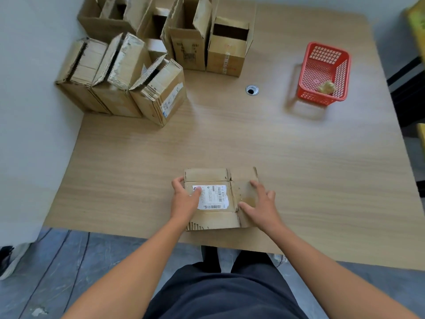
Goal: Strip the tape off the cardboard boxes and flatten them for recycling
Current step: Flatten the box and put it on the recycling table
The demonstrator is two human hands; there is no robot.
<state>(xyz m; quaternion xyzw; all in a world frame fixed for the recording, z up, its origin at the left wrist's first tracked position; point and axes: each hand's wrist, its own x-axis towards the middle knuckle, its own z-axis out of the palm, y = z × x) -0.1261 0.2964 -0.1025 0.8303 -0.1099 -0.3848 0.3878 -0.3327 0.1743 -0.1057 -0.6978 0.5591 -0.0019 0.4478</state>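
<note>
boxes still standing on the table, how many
About 8: three boxes in a front row at far left, roughly five more crowded behind; others may be hidden.

wood-grain table (299,157), white wall (27,111), grey floor (57,261)

Person, head view. Left forearm (128,261) comes in from 7 o'clock, right forearm (322,256) from 5 o'clock. Both are uncovered along the whole visible length, with no sleeve edge in frame. Left hand (186,199) and right hand (259,203) are bare. At 6 o'clock is a dark garment (220,293), navy-black cloth, matte, with soft folds. Toward its 12 o'clock it splits into two legs (250,261) of the same dark cloth, a narrow gap between them.
</note>
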